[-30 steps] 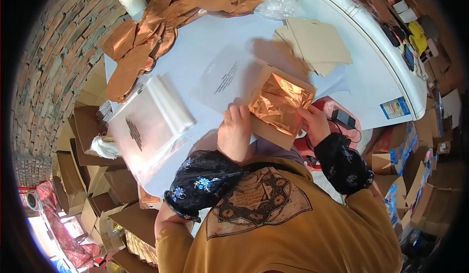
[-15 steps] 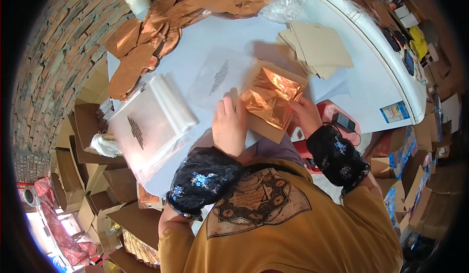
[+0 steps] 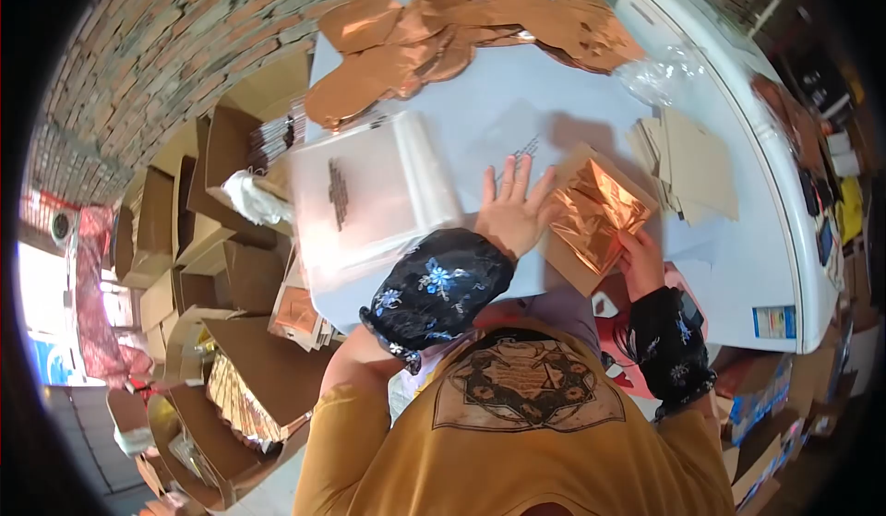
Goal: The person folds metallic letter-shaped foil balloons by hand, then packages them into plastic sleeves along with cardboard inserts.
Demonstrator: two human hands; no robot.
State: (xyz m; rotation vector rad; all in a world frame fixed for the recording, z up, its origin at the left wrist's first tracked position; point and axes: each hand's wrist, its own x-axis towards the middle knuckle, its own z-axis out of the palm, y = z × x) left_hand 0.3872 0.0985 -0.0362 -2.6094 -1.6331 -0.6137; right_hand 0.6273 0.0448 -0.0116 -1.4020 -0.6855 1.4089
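Note:
My left hand point(image 3: 513, 210) lies over the white table with its fingers spread, its fingertips at a clear plastic bag with dark print point(image 3: 524, 149). In my right hand point(image 3: 641, 259), the fingers pinch the lower right part of a folded copper-coloured foil piece point(image 3: 600, 216). Under the foil is a tan card point(image 3: 574, 262), tilted at the table's near edge. Left of my left hand is a stack of clear printed plastic bags point(image 3: 365, 193). Several tan cards point(image 3: 699, 167) are piled to the right of the foil.
Copper foil pieces point(image 3: 498, 8) are heaped along the table's far side. Crumpled clear plastic point(image 3: 660, 78) lies at the far right, beside a white appliance point(image 3: 784, 211). Open cardboard boxes point(image 3: 268, 368) stand on the left. A red stool or tray point(image 3: 688, 296) shows under my right arm.
The view has turned and shifted, so the table appears further right. My left hand's fingers have spread out. The foil and card remain by my right hand, which still pinches the foil.

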